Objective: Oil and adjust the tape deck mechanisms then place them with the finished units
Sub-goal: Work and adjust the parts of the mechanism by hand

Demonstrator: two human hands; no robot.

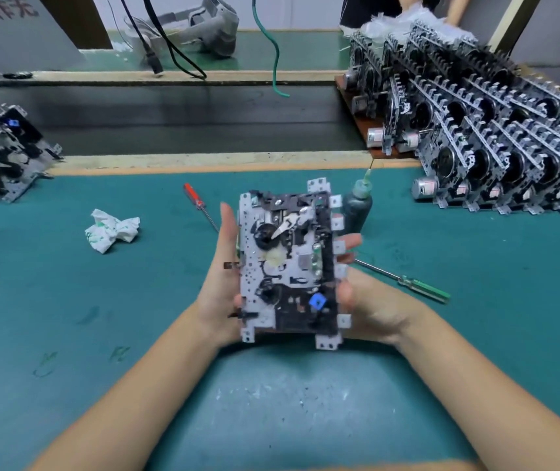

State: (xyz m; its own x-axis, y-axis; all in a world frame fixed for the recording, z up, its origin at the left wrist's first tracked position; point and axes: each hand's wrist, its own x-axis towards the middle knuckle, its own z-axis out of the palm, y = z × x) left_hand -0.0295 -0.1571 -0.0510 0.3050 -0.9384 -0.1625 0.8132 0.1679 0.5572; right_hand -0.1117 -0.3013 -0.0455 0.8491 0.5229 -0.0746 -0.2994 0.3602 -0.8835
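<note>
Far left, a few decks (0, 154) are lying at the mat's edge, by the conveyor. A crumpled tissue (112, 230) is sitting on the green mat (68, 300), well apart from my hands. Nearer the middle, a red screwdriver (200, 206) is lying on the mat, its tip running behind my left hand.

My left hand (219, 294) is cupping the left side of the mechanism (289, 266), fingers straight along its edge, palm against the frame. I am holding the mechanism above the mat at centre, face up, long side running away from me; a blue part is showing near its lower right.

My right hand (370, 309) is gripping the right edge, thumb curled onto the frame, fingertips showing past the far side.

Just behind the mechanism, the oil bottle (356, 209) is standing upright. A green screwdriver (407, 283) is lying right of my right hand. Far right, stacked units (492, 130) are filling the corner in rows.
</note>
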